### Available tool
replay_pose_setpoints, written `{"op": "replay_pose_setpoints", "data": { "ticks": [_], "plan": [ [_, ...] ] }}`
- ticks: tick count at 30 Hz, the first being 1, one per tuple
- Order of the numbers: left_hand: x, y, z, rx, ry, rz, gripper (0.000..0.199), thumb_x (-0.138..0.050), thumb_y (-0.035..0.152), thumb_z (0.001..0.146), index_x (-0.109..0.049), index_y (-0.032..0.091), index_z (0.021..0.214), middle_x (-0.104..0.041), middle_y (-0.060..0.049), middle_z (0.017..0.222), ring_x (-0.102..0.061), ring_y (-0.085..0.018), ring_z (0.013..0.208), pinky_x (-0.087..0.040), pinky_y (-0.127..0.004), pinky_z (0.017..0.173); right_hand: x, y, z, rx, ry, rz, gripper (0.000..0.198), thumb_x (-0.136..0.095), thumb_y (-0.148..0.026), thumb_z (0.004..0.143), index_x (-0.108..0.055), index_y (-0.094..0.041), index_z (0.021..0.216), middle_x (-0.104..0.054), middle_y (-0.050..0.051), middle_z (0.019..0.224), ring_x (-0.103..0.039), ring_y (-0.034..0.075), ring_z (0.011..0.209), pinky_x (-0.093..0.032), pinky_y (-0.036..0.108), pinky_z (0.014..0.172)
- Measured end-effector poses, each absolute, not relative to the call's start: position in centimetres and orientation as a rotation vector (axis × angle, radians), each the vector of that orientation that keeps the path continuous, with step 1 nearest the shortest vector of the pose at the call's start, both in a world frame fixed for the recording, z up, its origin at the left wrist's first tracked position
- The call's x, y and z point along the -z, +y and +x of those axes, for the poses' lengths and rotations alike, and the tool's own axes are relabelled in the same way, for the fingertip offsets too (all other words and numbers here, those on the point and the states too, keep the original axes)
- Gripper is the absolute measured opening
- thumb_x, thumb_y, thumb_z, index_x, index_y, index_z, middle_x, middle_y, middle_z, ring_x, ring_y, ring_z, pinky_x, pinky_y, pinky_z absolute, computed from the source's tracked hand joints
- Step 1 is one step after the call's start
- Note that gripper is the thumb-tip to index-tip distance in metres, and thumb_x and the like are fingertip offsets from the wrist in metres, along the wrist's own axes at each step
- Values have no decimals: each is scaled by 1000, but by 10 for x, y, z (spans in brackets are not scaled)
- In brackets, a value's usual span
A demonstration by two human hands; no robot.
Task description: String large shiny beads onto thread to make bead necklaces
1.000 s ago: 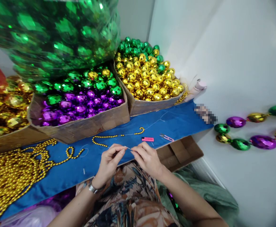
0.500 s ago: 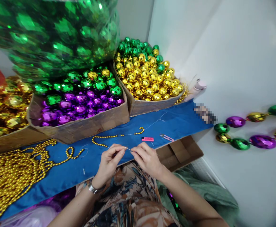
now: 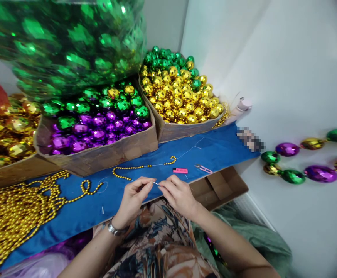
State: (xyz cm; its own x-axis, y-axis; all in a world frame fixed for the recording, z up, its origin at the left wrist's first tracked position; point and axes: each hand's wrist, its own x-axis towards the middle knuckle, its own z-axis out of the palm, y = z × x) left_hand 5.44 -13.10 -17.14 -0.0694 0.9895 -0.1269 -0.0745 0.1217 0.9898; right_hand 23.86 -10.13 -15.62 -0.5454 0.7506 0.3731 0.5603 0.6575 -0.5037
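Note:
My left hand (image 3: 136, 195) and my right hand (image 3: 180, 195) meet at the table's front edge, thumbs and forefingers pinched. Between their fingertips stretches a short length of thin pale thread (image 3: 156, 183); whether a needle is part of it, I cannot tell. Just beyond my left hand, a strand of small gold beads (image 3: 132, 167) lies curved on the blue cloth (image 3: 154, 156), and its thread runs toward that hand. A pink lighter-like piece (image 3: 180, 170) with a black end and pink-handled thread snips (image 3: 204, 169) lie past my right hand.
A heap of gold bead strands (image 3: 15, 216) covers the left of the table. Behind stand a cardboard box (image 3: 110, 152) of purple and green balls and another box (image 3: 190, 129) of gold ones. An open carton (image 3: 226, 185) sits below the right edge.
The thread between my fingertips shows a little more plainly and slants down to the right. My fingers have shifted only slightly; everything on the table lies as before.

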Motion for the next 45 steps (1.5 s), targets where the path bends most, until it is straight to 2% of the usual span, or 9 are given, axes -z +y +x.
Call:
{"op": "replay_pose_setpoints", "data": {
  "ticks": [5, 10, 12, 14, 18, 21, 26, 35, 45],
  "plan": [
    [164, -124, 54, -1206, 1327, 1024, 16, -70, 35, 79, -71, 19, 78, -57, 2, 65, -39, -7, 52, -31, -20, 47, 152, -100, 237, -542, -2336, -1020, 22, -46, -27, 98, -66, -19, 105, -62, 7, 88, -61, 15, 80, -50, 26, 76],
    [158, -114, 49, -1274, 1322, 1042, 17, -73, 34, 75, -72, 18, 72, -65, -2, 75, -52, -12, 64, -42, -22, 59, 151, -100, 233, -1390, -2004, -892, 30, -45, -28, 97, -52, -20, 125, -64, 1, 86, -62, 9, 64, -52, 20, 60],
    [158, -112, 49, -1318, 1244, 855, 16, -76, 34, 73, -73, 17, 74, -67, -3, 77, -56, -13, 69, -46, -24, 65, 155, -102, 229, -1605, -1800, -775, 30, -40, -28, 100, -50, -18, 126, -66, 4, 92, -66, 10, 70, -54, 21, 61],
    [159, -111, 52, -1368, 1154, 629, 17, -79, 32, 69, -74, 17, 76, -70, -5, 80, -59, -15, 74, -48, -26, 69, 159, -104, 223, -1522, -1722, -723, 32, -42, -27, 99, -50, -17, 128, -65, 8, 103, -68, 13, 86, -57, 26, 73],
    [163, -112, 58, -1455, 1045, 340, 18, -83, 27, 63, -73, 17, 73, -70, -3, 80, -60, -12, 73, -48, -22, 68, 164, -107, 208, -958, -1897, -738, 34, -51, -17, 94, -56, -20, 127, -63, 9, 112, -62, 16, 104, -53, 31, 93],
    [166, -114, 62, -1495, 1016, 214, 20, -85, 27, 60, -71, 16, 70, -68, -1, 77, -59, -9, 69, -47, -18, 65, 172, -108, 198, -679, -2017, -671, 38, -46, -9, 94, -56, -18, 129, -61, 11, 115, -58, 17, 112, -51, 32, 98],
    [168, -116, 65, -1481, 1022, 92, 25, -86, 29, 57, -71, 16, 73, -69, 0, 74, -60, -9, 66, -45, -18, 60, 192, -106, 189, -391, -2071, -686, 45, -47, -12, 94, -48, -18, 138, -60, 13, 121, -57, 20, 116, -53, 34, 98],
    [178, -121, 55, -1480, 1084, 285, 18, -76, 30, 71, -75, 16, 82, -73, -6, 91, -64, -15, 83, -49, -24, 72, 198, -98, 191, -251, -2193, -582, 41, -48, -9, 93, -53, -13, 133, -61, 16, 127, -55, 23, 122, -54, 40, 97],
    [175, -122, 49, -1464, 1115, 365, 19, -76, 26, 66, -77, 16, 82, -74, -11, 101, -65, -23, 95, -51, -29, 75, 194, -96, 196, -273, -2226, -551, 38, -48, -8, 93, -55, -13, 130, -61, 15, 127, -56, 22, 120, -54, 38, 97]
  ]
}}
